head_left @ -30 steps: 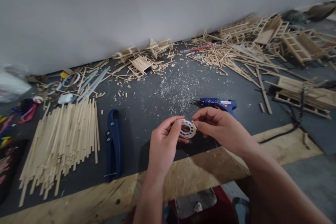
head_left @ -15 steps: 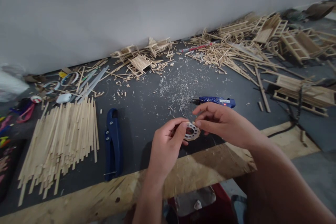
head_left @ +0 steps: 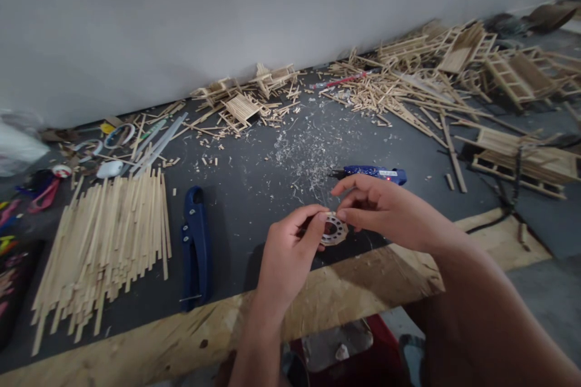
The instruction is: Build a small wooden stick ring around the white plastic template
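Note:
Between the thumb and fingers of my left hand is a small ring with round holes, held tilted above the table's front part. Pale wooden pieces edge its rim. My right hand has its thumb tip against the ring's upper right rim, with the fingers curled behind. Whatever lies between those fingertips is too small or hidden to make out. Just beyond my right hand lies a blue glue gun with a small red light, its nozzle toward the left.
Left of my hands lie a blue cutter and a stack of thin wooden sticks. Glue strings and scraps litter the middle. Small stick-built furniture and loose stick pieces line the wall. A black cable runs at right.
Both hands stay nearly in place. The ring has turned slightly, so more of its holed face shows between my hands.

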{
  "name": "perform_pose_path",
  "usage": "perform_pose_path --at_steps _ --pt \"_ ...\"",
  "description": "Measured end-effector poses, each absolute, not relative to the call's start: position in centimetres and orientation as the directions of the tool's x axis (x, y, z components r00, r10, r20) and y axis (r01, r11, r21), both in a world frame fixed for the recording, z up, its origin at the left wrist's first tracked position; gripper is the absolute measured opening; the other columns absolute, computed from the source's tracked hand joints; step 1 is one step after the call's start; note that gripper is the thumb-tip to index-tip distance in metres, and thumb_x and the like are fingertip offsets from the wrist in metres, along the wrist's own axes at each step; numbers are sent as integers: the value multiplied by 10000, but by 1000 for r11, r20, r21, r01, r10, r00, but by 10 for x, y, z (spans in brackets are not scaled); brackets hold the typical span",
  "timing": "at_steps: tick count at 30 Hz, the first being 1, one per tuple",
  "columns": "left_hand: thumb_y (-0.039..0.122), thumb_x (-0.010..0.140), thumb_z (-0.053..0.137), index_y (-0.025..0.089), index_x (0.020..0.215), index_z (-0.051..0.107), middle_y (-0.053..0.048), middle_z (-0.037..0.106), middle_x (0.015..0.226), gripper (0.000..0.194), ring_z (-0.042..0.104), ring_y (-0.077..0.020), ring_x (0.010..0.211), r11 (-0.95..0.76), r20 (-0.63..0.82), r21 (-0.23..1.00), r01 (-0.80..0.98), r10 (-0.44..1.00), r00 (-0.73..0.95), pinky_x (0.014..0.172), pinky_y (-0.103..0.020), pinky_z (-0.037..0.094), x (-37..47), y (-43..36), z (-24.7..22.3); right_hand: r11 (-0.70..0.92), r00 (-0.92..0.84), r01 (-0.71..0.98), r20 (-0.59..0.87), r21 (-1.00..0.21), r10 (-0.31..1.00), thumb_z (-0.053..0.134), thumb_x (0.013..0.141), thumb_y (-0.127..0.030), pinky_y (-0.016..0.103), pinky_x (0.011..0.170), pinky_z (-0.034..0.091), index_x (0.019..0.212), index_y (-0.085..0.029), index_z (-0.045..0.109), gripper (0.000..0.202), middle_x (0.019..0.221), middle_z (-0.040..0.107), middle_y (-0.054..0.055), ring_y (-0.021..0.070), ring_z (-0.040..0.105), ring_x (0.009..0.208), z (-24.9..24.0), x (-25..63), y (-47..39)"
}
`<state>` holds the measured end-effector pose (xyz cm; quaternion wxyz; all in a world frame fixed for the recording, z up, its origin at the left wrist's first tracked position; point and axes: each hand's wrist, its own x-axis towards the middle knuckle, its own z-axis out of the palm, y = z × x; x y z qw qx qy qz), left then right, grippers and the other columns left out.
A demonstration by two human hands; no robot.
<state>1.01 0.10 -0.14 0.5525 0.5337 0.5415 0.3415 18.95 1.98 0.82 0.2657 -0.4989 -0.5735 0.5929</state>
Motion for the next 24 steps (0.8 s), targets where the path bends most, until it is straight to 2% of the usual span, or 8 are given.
perform_pose_path --at_steps 17,24 --pt "405 821 524 233 917 674 1 673 784 248 579 -136 673 105 -175 938 332 967 188 585 -217 444 10 -1 -2 -137 -364 332 -261 -933 894 564 769 -272 255 573 408 1000 -256 513 238 721 642 -12 148 563 664 10 189 22" --pt "388 821 531 240 897 679 8 684 788 223 587 -127 679 98 -165 942 320 968 187 585 -206 450 10 0 -2 -128 -360 361 -264 -924 895 551 770 -267 248 583 420 1035 -239 501 272 729 639 -13 144 577 671 14 188 22"
